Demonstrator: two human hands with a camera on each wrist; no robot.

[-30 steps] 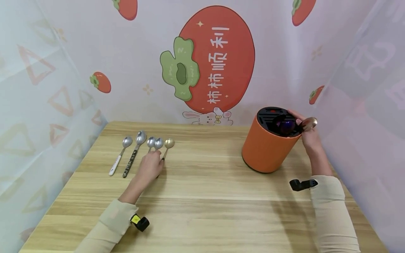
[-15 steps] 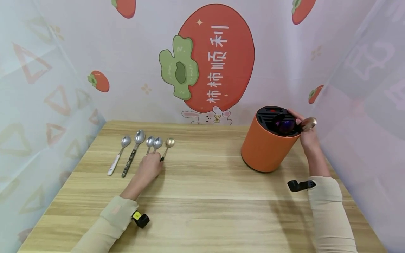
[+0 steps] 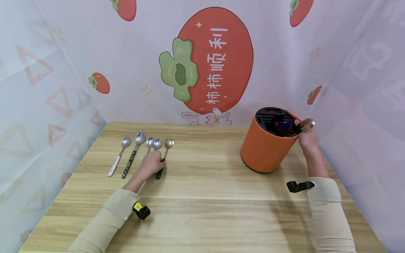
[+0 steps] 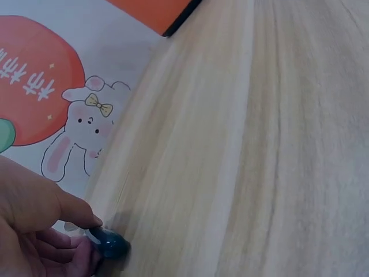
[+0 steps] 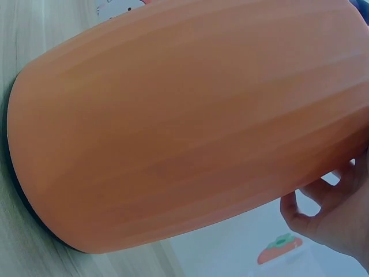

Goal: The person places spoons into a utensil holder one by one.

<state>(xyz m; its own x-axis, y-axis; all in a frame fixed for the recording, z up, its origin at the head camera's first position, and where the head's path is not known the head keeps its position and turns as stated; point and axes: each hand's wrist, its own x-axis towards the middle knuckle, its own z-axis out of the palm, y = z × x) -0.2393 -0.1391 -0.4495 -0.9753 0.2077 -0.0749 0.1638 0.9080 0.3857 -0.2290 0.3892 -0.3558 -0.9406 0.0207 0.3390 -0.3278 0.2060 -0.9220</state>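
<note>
My left hand pinches a gold-bowled spoon by its dark handle, between thumb and fingers. Up close in the left wrist view, the glossy dark teal handle end pokes out of the fingers. Two silver spoons lie just left of it, partly hidden by the hand. On the right, my right hand grips the upper side of an orange utensil holder, fingers curled at its edge. A copper-coloured spoon leans from the holder's top over that hand. Beside it stand dark purple, shiny spoon bowls.
A white-handled spoon and a larger spoon with a black patterned handle lie at the left of the wooden table. A printed curtain encloses the back and sides.
The left hand has shifted slightly, and the spoon's dark handle now shows beside and below its fingers. The gold spoon's bowl has turned a little. The right hand stays on the holder.
</note>
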